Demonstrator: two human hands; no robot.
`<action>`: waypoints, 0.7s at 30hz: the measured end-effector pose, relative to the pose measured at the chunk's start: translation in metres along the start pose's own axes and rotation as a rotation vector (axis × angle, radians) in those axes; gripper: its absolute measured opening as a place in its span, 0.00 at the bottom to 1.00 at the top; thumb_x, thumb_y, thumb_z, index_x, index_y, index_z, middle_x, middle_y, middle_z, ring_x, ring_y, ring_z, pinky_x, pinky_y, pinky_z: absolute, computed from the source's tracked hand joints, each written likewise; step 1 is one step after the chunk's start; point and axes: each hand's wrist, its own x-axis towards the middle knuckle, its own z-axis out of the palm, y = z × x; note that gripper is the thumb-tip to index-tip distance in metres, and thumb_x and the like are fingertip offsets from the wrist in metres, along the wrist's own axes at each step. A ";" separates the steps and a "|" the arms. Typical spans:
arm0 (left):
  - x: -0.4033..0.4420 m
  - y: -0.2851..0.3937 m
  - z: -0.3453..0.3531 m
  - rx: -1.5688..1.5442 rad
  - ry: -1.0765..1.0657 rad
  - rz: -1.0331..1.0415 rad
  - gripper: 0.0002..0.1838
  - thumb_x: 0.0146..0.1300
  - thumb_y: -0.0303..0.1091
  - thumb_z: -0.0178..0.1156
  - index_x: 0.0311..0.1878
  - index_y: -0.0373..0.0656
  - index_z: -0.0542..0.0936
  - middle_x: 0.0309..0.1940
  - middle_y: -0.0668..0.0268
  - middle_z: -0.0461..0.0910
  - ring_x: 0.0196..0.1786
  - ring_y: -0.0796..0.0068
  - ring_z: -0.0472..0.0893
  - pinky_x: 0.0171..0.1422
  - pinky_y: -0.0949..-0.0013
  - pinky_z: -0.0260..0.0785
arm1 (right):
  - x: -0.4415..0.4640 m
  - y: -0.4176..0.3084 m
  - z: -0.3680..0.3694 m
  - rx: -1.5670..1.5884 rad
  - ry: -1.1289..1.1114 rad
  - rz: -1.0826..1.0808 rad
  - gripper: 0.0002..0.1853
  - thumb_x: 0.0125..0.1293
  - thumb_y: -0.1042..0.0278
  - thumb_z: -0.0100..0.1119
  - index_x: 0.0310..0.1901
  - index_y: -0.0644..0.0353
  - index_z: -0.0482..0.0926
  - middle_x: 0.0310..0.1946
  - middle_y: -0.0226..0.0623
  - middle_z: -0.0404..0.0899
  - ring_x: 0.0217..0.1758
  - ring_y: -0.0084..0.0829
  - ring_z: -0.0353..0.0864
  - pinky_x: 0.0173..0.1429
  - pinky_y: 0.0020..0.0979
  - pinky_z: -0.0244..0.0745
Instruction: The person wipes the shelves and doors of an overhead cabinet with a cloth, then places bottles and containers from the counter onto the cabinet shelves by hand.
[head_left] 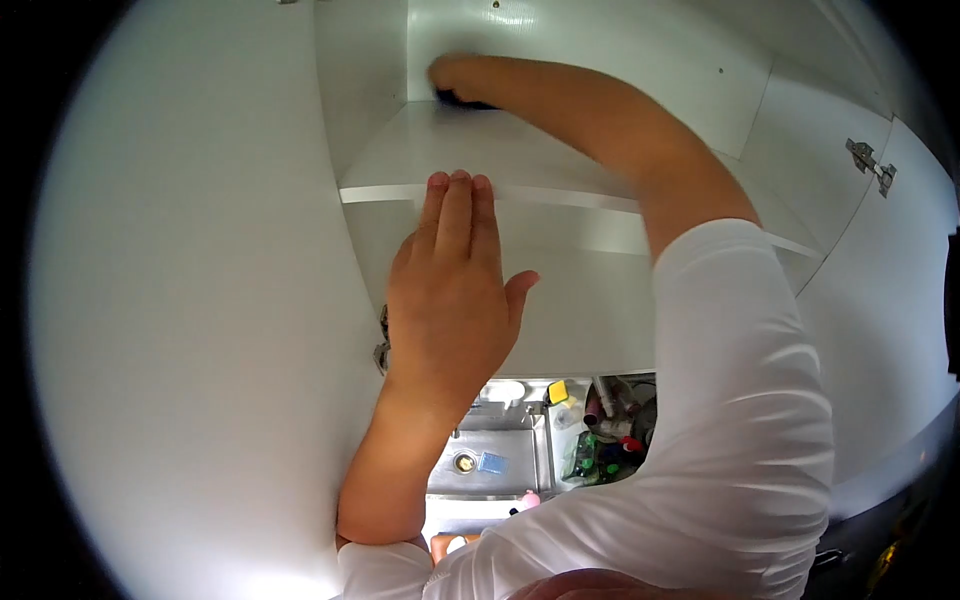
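Note:
Inside a white cabinet, my right hand (456, 75) reaches to the back left corner above the upper shelf (570, 170). Its fingers are wrapped over a dark cloth (468, 102) that lies against the shelf surface; the hand is slightly blurred. My left hand (455, 275) is held flat near the front edge of that shelf, fingers stretched up and thumb apart, with nothing in it. Whether its fingertips touch the shelf edge cannot be told.
An open cabinet door (200, 300) stands on the left, another (890, 300) on the right with a metal hinge (870, 166). Below are a steel sink (510, 455) with a blue sponge (491, 462), a yellow sponge (557, 392) and several bottles (585, 455).

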 end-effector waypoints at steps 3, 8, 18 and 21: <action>0.001 0.001 -0.002 -0.031 -0.012 -0.015 0.45 0.54 0.39 0.79 0.71 0.26 0.72 0.69 0.43 0.72 0.75 0.42 0.72 0.73 0.55 0.73 | 0.046 -0.030 -0.006 0.159 0.097 -0.060 0.10 0.62 0.71 0.65 0.43 0.65 0.86 0.43 0.47 0.85 0.45 0.38 0.81 0.50 0.40 0.78; 0.006 0.005 -0.005 0.005 -0.028 -0.003 0.45 0.55 0.40 0.79 0.71 0.26 0.71 0.70 0.43 0.70 0.76 0.42 0.71 0.73 0.54 0.73 | -0.005 -0.057 -0.027 2.047 0.131 0.380 0.13 0.68 0.63 0.63 0.43 0.67 0.83 0.46 0.43 0.85 0.44 0.35 0.81 0.50 0.41 0.78; 0.003 0.005 -0.006 0.000 -0.060 -0.010 0.46 0.58 0.43 0.77 0.74 0.27 0.68 0.72 0.43 0.68 0.78 0.42 0.68 0.74 0.53 0.72 | -0.108 -0.097 -0.094 1.470 0.771 0.014 0.35 0.78 0.57 0.49 0.80 0.68 0.59 0.80 0.59 0.60 0.85 0.50 0.56 0.85 0.39 0.51; 0.005 0.006 -0.006 0.009 -0.056 -0.014 0.46 0.57 0.42 0.78 0.73 0.27 0.68 0.72 0.44 0.68 0.77 0.43 0.69 0.72 0.54 0.74 | -0.039 -0.014 -0.128 1.698 0.578 0.061 0.39 0.78 0.58 0.51 0.82 0.68 0.51 0.84 0.56 0.52 0.86 0.50 0.52 0.86 0.52 0.48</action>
